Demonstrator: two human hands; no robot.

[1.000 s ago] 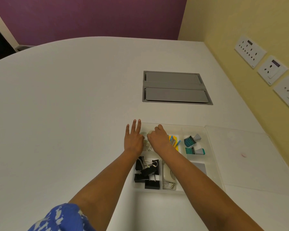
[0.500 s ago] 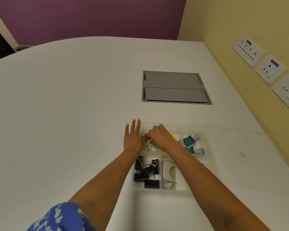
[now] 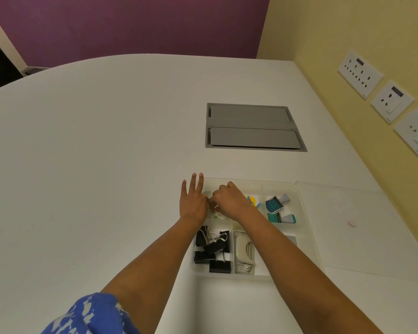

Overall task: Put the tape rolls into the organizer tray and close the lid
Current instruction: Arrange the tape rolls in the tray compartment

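Observation:
A clear plastic organizer tray (image 3: 308,227) lies on the white table. Its clear lid (image 3: 362,227) lies flat and open to the tray's right. My left hand (image 3: 194,201) rests flat against the tray's far left corner, fingers spread. My right hand (image 3: 229,201) reaches into the far left compartment with its fingers curled around a clear tape roll (image 3: 218,214), which is mostly hidden under the hand. Another pale roll (image 3: 206,193) peeks out between the two hands.
Black binder clips (image 3: 212,249) fill the near left compartment, with a pale stapler (image 3: 244,254) beside them. Coloured sticky tabs (image 3: 252,201) and teal stamps (image 3: 279,209) sit further right. A grey cable hatch (image 3: 252,126) is set into the table beyond. The yellow wall holds sockets (image 3: 360,74).
My right hand has shifted left and slightly nearer inside the tray, uncovering the sticky tabs. My left hand has stayed in place at the tray's corner.

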